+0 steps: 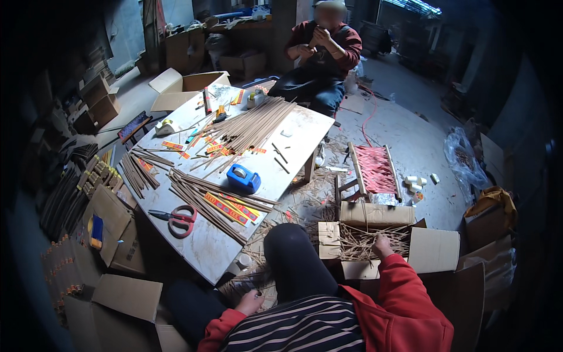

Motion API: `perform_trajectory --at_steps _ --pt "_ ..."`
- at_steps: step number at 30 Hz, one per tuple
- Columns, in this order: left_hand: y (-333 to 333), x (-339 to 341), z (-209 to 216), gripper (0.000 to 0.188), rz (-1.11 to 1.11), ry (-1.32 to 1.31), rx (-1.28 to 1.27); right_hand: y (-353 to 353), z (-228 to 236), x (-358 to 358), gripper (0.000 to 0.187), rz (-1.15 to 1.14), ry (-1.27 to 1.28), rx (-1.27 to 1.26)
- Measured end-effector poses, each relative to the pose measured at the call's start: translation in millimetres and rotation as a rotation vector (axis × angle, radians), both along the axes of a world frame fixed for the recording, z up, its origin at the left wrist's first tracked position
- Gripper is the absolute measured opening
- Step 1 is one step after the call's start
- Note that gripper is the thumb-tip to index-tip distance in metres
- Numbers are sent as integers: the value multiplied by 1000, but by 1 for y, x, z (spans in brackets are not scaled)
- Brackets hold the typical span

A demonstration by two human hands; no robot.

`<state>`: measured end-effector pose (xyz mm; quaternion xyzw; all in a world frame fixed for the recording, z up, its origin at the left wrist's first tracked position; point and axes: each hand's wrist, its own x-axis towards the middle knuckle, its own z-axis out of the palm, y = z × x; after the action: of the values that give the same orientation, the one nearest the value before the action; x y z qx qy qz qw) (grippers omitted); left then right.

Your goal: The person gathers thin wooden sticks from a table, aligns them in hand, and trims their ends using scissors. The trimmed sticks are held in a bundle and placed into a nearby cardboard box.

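Here, cardboard box [434, 249] holds thin sticks [366, 242].

1. The table [205, 246] is the landmark. Its near corner, on the person's side of the red-handled scissors [176, 219], is bare board.
2. Mid-table, bundles of thin sticks [202, 196] and a blue tape dispenser [243, 178] crowd the surface.
3. The table's far right corner, past the fanned stick pile [255, 123], has bare board with a few loose sticks.
4. Right of the table, an open cardboard box [434, 249] of sticks and a small red-strung wooden frame [375, 170] block the floor.
5. Left of the table, open cartons [108, 226] stand close against its edge.
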<state>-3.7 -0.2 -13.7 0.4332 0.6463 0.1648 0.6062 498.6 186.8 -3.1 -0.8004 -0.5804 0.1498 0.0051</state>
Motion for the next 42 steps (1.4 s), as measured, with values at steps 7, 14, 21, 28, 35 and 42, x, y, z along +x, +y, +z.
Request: perform_trajectory --at_steps 7,14,21,28,35,42 --pt "0 -1 -8 34 -18 60 79 -18 27 -72 72 161 107 -229" --pt "-2 -3 -16 36 -24 92 140 -23 18 -105 96 262 56 -369" --pt "-1 0 -3 37 25 23 73 -30 3 -110 95 298 62 -364" --pt "0 2 7 34 0 43 101 -35 14 -119 92 244 108 -299" --pt "-2 1 9 33 4 67 96 -25 -6 -115 89 432 161 -47" --pt "1 1 11 37 -23 102 67 -20 -26 -111 76 521 172 75"
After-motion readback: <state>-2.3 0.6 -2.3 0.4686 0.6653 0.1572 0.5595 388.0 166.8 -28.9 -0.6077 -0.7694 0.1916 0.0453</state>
